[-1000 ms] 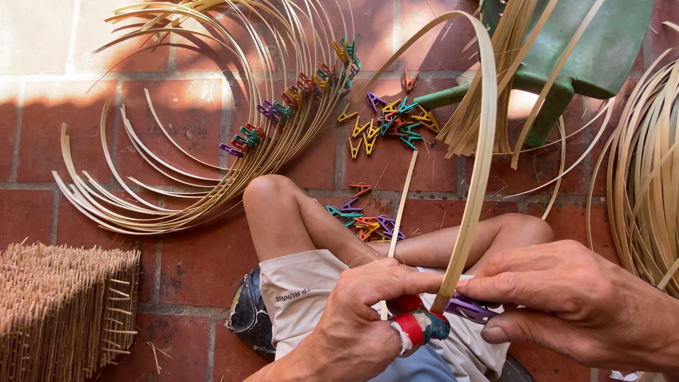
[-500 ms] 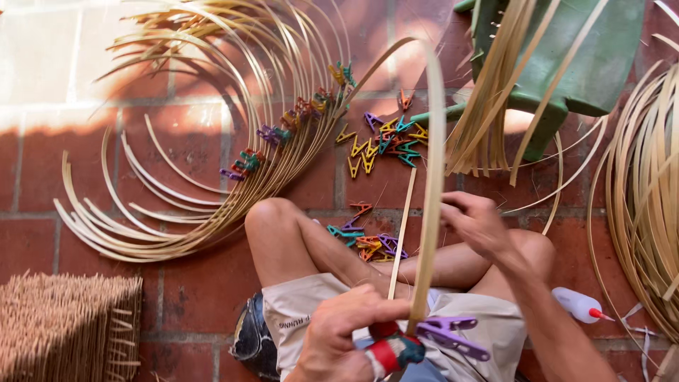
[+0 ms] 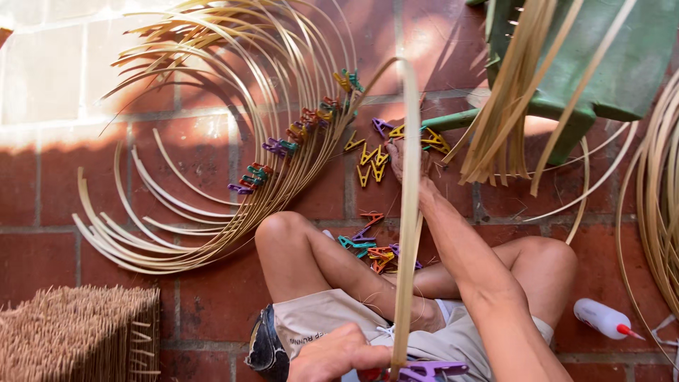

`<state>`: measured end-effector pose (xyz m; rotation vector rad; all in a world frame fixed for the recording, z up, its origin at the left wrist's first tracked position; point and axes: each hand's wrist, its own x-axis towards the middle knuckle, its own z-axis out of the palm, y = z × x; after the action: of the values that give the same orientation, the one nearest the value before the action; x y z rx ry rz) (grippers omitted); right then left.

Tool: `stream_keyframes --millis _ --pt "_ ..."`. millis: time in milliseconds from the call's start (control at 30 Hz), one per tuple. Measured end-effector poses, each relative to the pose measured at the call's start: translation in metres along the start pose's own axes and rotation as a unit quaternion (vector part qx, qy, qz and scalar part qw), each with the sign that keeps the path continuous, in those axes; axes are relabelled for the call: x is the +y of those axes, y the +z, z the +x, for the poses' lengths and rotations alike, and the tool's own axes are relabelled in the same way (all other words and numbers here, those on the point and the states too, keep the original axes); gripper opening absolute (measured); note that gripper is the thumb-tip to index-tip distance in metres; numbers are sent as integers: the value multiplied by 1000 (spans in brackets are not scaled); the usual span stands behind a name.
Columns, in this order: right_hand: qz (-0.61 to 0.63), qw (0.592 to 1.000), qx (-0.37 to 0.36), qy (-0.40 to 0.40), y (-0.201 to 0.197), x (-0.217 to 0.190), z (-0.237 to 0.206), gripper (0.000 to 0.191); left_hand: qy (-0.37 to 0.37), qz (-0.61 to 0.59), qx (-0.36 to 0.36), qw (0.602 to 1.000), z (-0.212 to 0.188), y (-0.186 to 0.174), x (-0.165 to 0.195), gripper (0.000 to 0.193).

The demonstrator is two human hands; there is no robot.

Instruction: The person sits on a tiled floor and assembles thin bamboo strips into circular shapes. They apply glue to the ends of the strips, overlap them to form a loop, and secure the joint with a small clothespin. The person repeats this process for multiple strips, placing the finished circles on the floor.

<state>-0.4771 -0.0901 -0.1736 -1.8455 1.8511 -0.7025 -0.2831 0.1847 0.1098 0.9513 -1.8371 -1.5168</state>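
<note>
Left hand (image 3: 338,354): I see it closed, gripping the bamboo strip (image 3: 409,212) base.
Right hand (image 3: 404,157): reaching to yellow clothespins (image 3: 371,161) on brick floor (image 3: 49,240); I cannot tell its grip.

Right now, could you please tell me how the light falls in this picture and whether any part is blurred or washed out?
Head view: hard sun from the upper side, bright patches on the brick floor and glare near the green stool; the cane hoops cast thin curved shadows; the right hand among the clothes pegs is sharp, the left hand at the bottom edge slightly soft; the cane strip looks sharp.
</note>
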Motion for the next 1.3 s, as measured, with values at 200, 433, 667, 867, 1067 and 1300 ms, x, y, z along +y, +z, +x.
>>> stream_keyframes --millis 200,433,667,867,1067,1300 --pt "78 992 5 -103 -47 -6 -20 27 -4 -118 159 980 11 15 2 22" --pt "333 932 14 -145 -332 -74 -40 34 58 -135 214 966 7 46 16 26" --pt "112 833 -384 -382 -390 -238 -114 58 11 -117 204 972 11 57 44 24" --pt "-141 760 -562 -293 -361 -328 -135 72 11 -272 193 943 3 58 54 19" --pt "-233 710 -611 -262 -353 -321 -140 100 45 -304 189 933 -6 60 50 22" --pt "111 942 -173 -267 -365 -164 -130 80 15 -429 293 854 -18 -8 34 20"
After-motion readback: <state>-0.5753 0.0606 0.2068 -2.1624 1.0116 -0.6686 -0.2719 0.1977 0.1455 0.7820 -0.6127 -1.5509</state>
